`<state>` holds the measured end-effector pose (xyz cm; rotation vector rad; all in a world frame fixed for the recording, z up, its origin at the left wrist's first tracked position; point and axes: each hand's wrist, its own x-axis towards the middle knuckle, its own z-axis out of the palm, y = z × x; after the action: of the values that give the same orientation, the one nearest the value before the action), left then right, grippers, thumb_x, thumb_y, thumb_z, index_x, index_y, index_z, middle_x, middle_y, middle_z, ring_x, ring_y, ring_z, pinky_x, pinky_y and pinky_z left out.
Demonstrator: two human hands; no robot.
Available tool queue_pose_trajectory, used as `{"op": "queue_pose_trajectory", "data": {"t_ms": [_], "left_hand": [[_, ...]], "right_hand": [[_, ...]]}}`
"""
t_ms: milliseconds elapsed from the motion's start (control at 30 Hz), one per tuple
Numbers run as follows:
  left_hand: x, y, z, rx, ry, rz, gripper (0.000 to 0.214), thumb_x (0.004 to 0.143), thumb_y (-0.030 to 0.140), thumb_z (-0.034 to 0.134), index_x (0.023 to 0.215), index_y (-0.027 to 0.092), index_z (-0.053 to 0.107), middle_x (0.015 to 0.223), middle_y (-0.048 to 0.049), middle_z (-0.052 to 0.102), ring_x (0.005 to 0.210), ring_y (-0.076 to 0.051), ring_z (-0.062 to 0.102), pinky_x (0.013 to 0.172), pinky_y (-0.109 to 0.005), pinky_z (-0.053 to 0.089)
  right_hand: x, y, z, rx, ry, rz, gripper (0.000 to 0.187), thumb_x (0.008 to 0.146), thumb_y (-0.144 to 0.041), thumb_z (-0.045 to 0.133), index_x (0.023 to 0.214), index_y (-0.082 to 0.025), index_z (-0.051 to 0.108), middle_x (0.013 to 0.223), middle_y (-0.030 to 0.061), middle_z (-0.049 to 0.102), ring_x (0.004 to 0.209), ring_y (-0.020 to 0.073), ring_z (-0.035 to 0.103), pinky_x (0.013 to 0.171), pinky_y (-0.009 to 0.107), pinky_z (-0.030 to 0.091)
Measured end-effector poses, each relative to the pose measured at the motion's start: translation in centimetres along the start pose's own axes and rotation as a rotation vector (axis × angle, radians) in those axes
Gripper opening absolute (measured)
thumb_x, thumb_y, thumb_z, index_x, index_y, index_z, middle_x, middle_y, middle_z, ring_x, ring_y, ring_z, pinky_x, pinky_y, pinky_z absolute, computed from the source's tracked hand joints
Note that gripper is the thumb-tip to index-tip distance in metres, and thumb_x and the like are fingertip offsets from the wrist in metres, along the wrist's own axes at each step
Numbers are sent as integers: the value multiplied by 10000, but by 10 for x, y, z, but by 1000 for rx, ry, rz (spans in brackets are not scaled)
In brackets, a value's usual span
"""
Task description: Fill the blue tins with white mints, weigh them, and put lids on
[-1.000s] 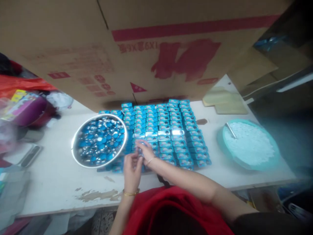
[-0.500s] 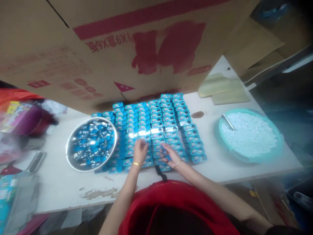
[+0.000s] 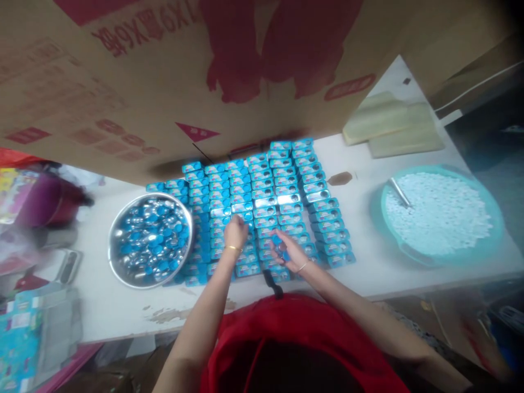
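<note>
Rows of small blue tins [image 3: 282,191] cover the middle of the white table [image 3: 360,273]. My left hand [image 3: 236,232] reaches over the grid, fingers curled down onto a tin near the open silver ones [image 3: 262,202]. My right hand [image 3: 284,252] rests lower right of it, fingers closed round a small blue lid or tin. A steel bowl [image 3: 149,239] full of blue and silver lids stands left of the grid.
A teal basin [image 3: 442,215] of small white pieces with a metal scoop [image 3: 399,191] sits at the right. A large cardboard box [image 3: 184,71] looms over the back. Clutter, bags and a dark flat device [image 3: 67,266] lie at the left edge.
My two hands were together near the bowl's edge; they have parted. The left hand reached further into the grid, the right hand moved right with a small blue piece. The camera tilted.
</note>
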<state>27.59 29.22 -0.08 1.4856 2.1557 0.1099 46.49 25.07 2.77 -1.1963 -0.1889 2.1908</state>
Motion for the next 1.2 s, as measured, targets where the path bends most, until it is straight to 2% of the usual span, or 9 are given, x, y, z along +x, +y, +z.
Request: {"op": "queue_pose_trajectory", "data": {"t_ms": [233, 433, 500, 600, 733, 867, 1000, 1100, 1200], "left_hand": [[1, 11, -6, 118, -79, -70, 72, 803, 282, 529, 836, 221, 543, 784, -38, 641, 758, -192, 601, 610, -263, 356], [-9, 18, -6, 200, 86, -74, 322, 752, 370, 619, 1012, 192, 551, 1098, -112, 592, 1050, -263, 540, 871, -373, 412], [-6, 17, -7, 269, 131, -109, 565, 715, 431, 653, 1196, 185, 488, 1306, -165, 474, 1227, -335, 414, 971, -483, 353], [7, 10, -4, 321, 47, -117, 956, 674, 518, 666, 1432, 157, 210, 1522, -194, 129, 1390, -400, 83, 1056, -607, 182], [21, 1, -1, 309, -61, -126, 1082, 688, 548, 632, 1473, 132, 15, 1544, -166, -52, 1397, -406, -54, 1055, -664, 59], [3, 10, -7, 191, 61, -21, 916, 712, 446, 651, 1449, 148, 198, 1535, -173, 99, 1403, -388, 45, 1083, -617, 106], [-42, 23, -8, -285, 2, 193, 288, 782, 330, 563, 1022, 179, 617, 1125, -110, 596, 1093, -239, 545, 960, -384, 421], [-72, 28, -3, -575, -123, 80, 59, 701, 222, 567, 731, 179, 595, 768, -18, 612, 749, -155, 603, 746, -290, 494], [-88, 31, 0, -846, -162, -143, 78, 654, 182, 540, 732, 185, 536, 627, 33, 559, 574, -121, 581, 584, -240, 481]], "right_hand": [[4, 2, -4, -8, -51, 14, 350, 770, -511, 575, 956, -215, 576, 623, -27, 515, 418, 83, 445, 306, 166, 242], [5, -2, -4, -14, -82, 24, 305, 757, -460, 617, 931, -222, 540, 623, -34, 528, 417, 89, 460, 301, 163, 249], [6, -3, -5, -13, -93, 48, 300, 754, -456, 628, 920, -231, 517, 624, -35, 538, 424, 92, 470, 306, 158, 256], [7, -3, -5, -2, -125, 62, 299, 753, -456, 635, 893, -236, 488, 620, -41, 538, 415, 90, 469, 307, 159, 259], [10, 0, -4, 1, -111, 98, 342, 738, -477, 655, 892, -244, 458, 602, -43, 540, 415, 96, 480, 306, 156, 247], [11, 1, 1, 32, -92, 109, 389, 727, -533, 651, 844, -249, 414, 583, -54, 535, 399, 86, 464, 309, 152, 239], [12, 6, 5, 24, -42, 51, 399, 721, -566, 631, 856, -245, 437, 546, -71, 503, 370, 87, 456, 292, 158, 238], [14, 16, 7, -2, -36, -3, 362, 737, -542, 604, 901, -240, 489, 517, -87, 452, 348, 86, 436, 277, 168, 256], [17, 28, 10, -42, -14, -60, 331, 732, -500, 620, 906, -238, 519, 517, -95, 409, 354, 68, 399, 284, 162, 264]]}}
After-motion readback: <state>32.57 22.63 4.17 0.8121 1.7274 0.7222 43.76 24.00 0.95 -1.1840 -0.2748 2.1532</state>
